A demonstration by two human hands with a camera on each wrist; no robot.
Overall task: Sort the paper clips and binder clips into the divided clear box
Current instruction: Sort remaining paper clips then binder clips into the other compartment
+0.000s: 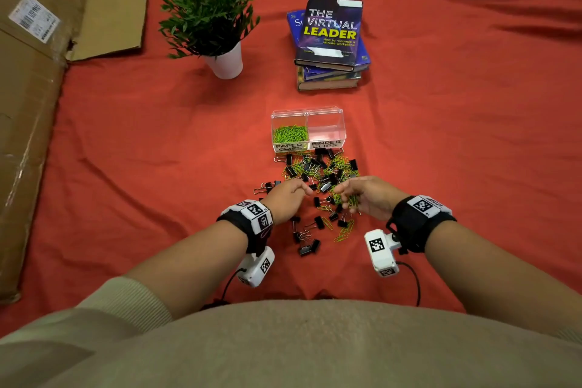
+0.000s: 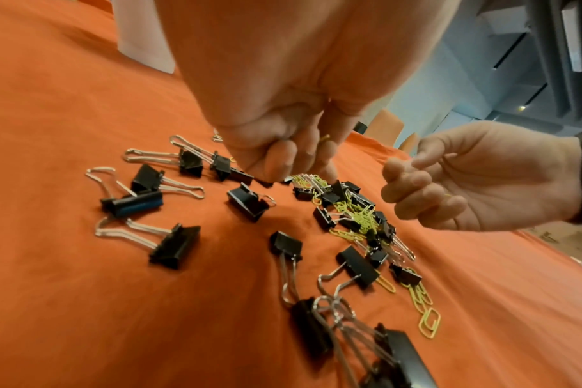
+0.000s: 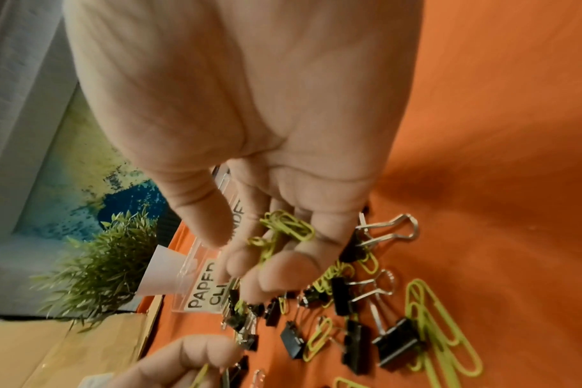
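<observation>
Just beyond the fingertips of both hands, a mixed heap of black metal binder clips (image 1: 318,167) and lime-green wire paper clips (image 1: 341,231) lay scattered on an orange-red cloth (image 1: 141,151); past that heap stood the small clear plastic divided box (image 1: 308,131), its front labels reading "PAPER CLIPS" and "BINDER CLIPS"; the paper-clip compartment, on the person's left, held a mound of green clips, and the binder-clip compartment beside it showed none.

The left hand (image 1: 285,198) hovered over the near-left edge of the heap, its fingers (image 2: 283,160) curled downward with the tips bunched together just above a binder clip; a sliver of yellow-green wire showed between two of the fingers, so it appeared to pinch a paper clip, though most of it was hidden.

The right hand (image 1: 367,195) hung close beside the left, fingertips nearly meeting it; its fingers (image 3: 283,273) were loosely cupped, palm partly upward, cradling a small bunch of green paper clips against the curled fingers, thumb resting near them.

More binder clips with silver wire handles lay beneath and behind both wrists, nearer the person's body.

Far beyond the fingers stood a green leafy plant in a white pot (image 1: 217,28), a stack of books (image 1: 330,44), and flattened brown cardboard (image 1: 37,98) off to the left.
</observation>
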